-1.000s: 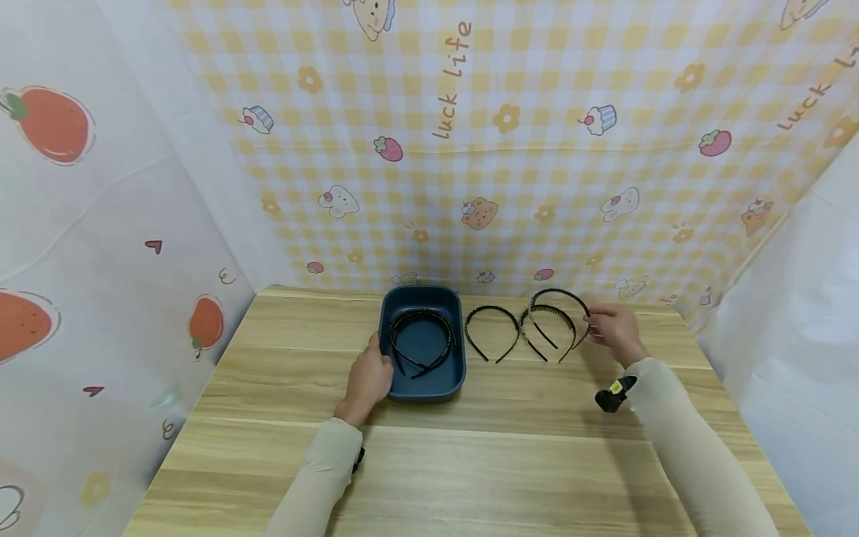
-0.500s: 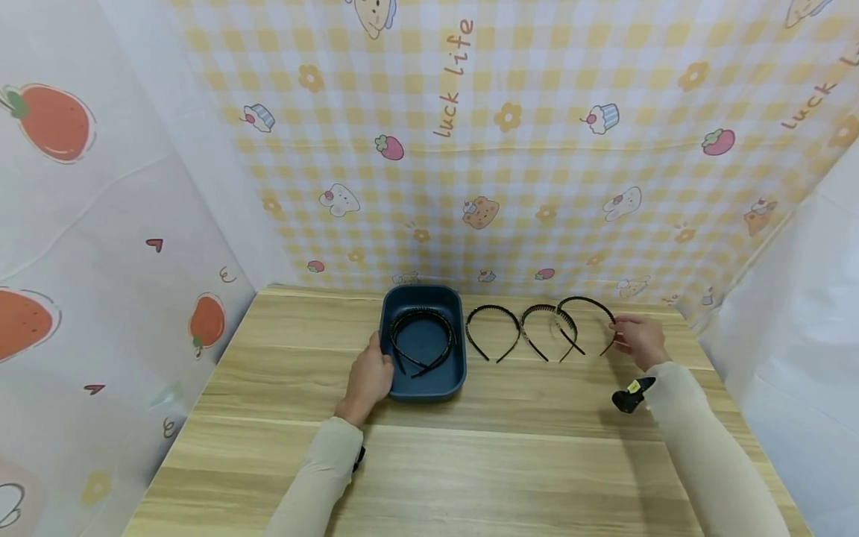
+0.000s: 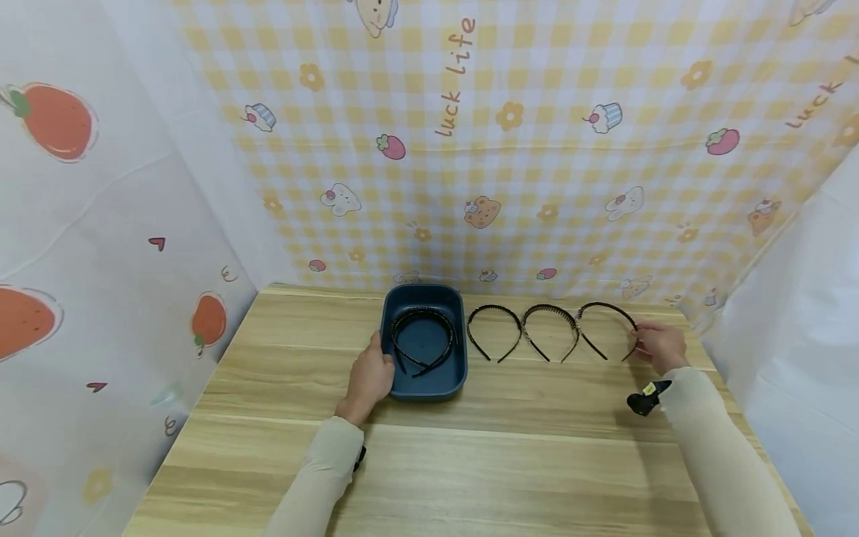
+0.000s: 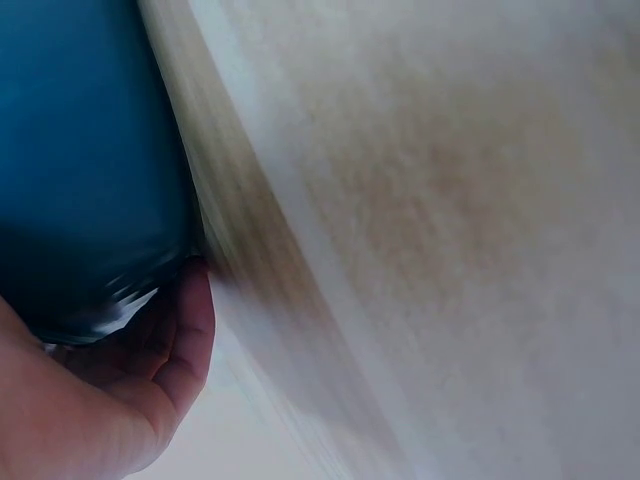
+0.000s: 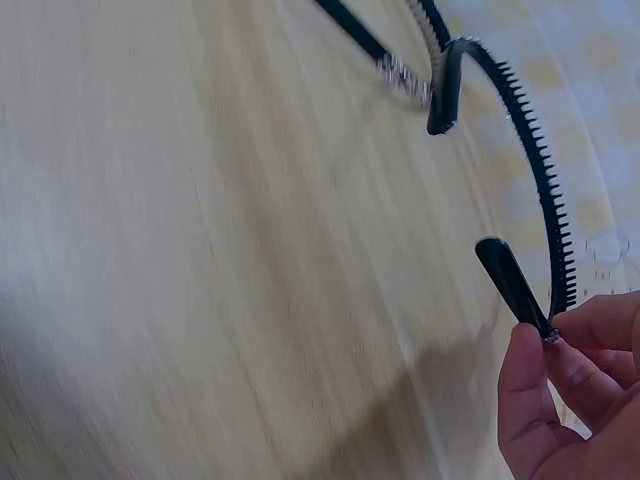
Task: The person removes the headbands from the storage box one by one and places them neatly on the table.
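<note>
Compared with a second ago, the right hand (image 3: 661,347) is pinching the held headband (image 5: 545,182) farther right, near one end. On the table (image 3: 496,462), the blue bin (image 3: 427,396) is standing leftmost, its left side being gripped by the left hand (image 3: 369,373). Two loose headbands (image 3: 493,306) are lying between bin and held headband.

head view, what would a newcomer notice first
Probably the yellow-and-white checked backdrop behind the wooden table. Next, the dark blue oblong bin gripped by the left hand; right of it, three black arched headbands in a row, the last pinched by the right hand.
</note>
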`<control>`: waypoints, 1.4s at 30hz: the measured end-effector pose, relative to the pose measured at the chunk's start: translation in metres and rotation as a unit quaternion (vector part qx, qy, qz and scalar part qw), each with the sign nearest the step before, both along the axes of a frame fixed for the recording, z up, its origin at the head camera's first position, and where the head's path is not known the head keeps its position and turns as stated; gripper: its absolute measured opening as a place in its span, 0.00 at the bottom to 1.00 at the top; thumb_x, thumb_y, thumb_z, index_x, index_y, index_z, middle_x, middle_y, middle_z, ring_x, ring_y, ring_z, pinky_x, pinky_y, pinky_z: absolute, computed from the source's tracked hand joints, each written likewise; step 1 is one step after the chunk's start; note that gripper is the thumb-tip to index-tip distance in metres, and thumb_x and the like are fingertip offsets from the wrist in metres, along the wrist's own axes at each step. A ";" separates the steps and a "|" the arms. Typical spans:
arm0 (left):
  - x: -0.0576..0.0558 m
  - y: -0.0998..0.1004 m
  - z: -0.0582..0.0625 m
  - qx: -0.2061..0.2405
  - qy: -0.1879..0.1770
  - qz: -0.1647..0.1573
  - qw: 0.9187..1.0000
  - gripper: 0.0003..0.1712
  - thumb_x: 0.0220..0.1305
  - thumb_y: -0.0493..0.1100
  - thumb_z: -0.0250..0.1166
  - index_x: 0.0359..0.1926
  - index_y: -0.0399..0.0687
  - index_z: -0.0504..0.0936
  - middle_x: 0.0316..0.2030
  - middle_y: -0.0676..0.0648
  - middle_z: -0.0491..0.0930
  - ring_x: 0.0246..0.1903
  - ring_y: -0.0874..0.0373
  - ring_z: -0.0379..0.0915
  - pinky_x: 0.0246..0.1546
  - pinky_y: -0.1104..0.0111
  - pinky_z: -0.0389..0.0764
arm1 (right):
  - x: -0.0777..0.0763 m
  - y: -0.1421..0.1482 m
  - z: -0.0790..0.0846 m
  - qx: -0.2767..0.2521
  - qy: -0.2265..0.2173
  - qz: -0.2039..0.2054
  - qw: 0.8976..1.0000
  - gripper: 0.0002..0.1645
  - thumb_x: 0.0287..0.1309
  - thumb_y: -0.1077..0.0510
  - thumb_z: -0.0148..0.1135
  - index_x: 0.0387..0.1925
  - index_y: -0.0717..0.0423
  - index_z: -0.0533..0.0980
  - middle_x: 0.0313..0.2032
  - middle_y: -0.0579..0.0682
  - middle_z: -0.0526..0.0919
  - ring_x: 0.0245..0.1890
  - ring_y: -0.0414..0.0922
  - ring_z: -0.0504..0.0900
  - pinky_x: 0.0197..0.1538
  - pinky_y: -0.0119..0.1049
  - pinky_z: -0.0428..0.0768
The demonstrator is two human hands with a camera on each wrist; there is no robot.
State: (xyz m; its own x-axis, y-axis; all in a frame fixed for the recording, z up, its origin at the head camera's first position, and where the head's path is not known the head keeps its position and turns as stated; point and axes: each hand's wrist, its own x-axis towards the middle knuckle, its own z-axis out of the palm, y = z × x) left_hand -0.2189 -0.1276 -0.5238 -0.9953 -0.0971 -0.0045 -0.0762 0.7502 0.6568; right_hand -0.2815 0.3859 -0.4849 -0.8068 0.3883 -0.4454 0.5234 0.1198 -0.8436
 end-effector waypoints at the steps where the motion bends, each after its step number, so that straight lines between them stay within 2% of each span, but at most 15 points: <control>1: 0.000 0.000 0.000 0.002 -0.001 -0.001 1.000 0.32 0.63 0.38 0.46 0.67 0.38 0.50 0.16 0.48 0.69 0.14 0.56 0.63 0.18 0.67 0.65 | 0.001 0.003 0.000 0.004 0.000 -0.006 1.000 0.28 0.57 0.63 0.53 0.61 0.60 0.65 0.25 0.37 0.75 0.30 0.39 0.77 0.43 0.40 0.77; 5: -0.002 0.001 0.001 -0.003 0.000 0.000 1.000 0.33 0.62 0.38 0.46 0.67 0.36 0.50 0.20 0.47 0.72 0.15 0.56 0.64 0.20 0.66 0.66 | 0.004 0.012 0.000 0.013 -0.003 -0.022 1.000 0.28 0.57 0.62 0.53 0.61 0.60 0.65 0.22 0.35 0.75 0.27 0.38 0.77 0.41 0.40 0.78; 10: -0.003 0.001 0.003 -0.007 0.002 0.004 1.000 0.32 0.62 0.39 0.47 0.67 0.36 0.51 0.24 0.45 0.74 0.18 0.55 0.66 0.24 0.66 0.68 | 0.003 0.021 -0.004 -0.004 0.000 -0.037 0.999 0.26 0.56 0.64 0.54 0.58 0.60 0.68 0.19 0.36 0.76 0.25 0.39 0.79 0.36 0.39 0.79; 15: -0.002 0.001 0.001 0.001 -0.008 0.002 1.000 0.33 0.63 0.39 0.46 0.67 0.37 0.50 0.18 0.48 0.70 0.15 0.56 0.64 0.19 0.67 0.65 | 0.000 0.022 -0.010 0.016 -0.003 -0.035 0.999 0.26 0.55 0.64 0.54 0.58 0.60 0.68 0.19 0.38 0.76 0.22 0.40 0.79 0.30 0.38 0.79; 20: 0.000 0.000 -0.001 0.005 -0.009 0.004 1.000 0.33 0.62 0.38 0.46 0.67 0.37 0.49 0.15 0.49 0.67 0.13 0.56 0.62 0.16 0.67 0.63 | -0.001 0.017 -0.014 0.027 -0.006 -0.034 0.999 0.26 0.55 0.63 0.56 0.57 0.62 0.69 0.18 0.38 0.77 0.20 0.40 0.79 0.30 0.38 0.79; 27: 0.003 -0.001 0.000 0.003 -0.007 0.002 1.000 0.33 0.63 0.39 0.47 0.67 0.37 0.50 0.17 0.48 0.69 0.14 0.56 0.63 0.18 0.66 0.64 | 0.000 0.018 -0.016 -0.005 -0.009 -0.042 0.999 0.18 0.54 0.63 0.57 0.48 0.55 0.77 0.18 0.38 0.78 0.22 0.40 0.79 0.31 0.37 0.79; 36: 0.003 -0.001 -0.002 -0.001 -0.009 0.005 1.000 0.33 0.63 0.39 0.45 0.68 0.38 0.49 0.16 0.48 0.68 0.13 0.56 0.62 0.16 0.67 0.63 | 0.000 0.023 -0.017 -0.050 0.002 -0.036 0.998 0.16 0.53 0.66 0.55 0.44 0.56 0.79 0.19 0.39 0.80 0.24 0.39 0.81 0.34 0.38 0.79; 39: 0.002 0.000 -0.002 0.000 -0.004 0.002 1.000 0.32 0.64 0.39 0.45 0.68 0.39 0.49 0.15 0.48 0.67 0.12 0.57 0.61 0.14 0.66 0.62 | 0.002 0.022 -0.015 -0.041 0.020 -0.026 0.999 0.20 0.53 0.65 0.55 0.50 0.60 0.75 0.19 0.38 0.80 0.23 0.40 0.81 0.33 0.39 0.79; 42: 0.000 0.000 -0.002 0.002 -0.004 0.000 1.000 0.32 0.64 0.39 0.44 0.68 0.39 0.48 0.14 0.49 0.67 0.10 0.57 0.60 0.13 0.67 0.61 | 0.002 0.017 -0.013 0.004 0.031 0.001 1.000 0.27 0.56 0.61 0.54 0.58 0.64 0.67 0.20 0.37 0.78 0.24 0.39 0.80 0.33 0.38 0.79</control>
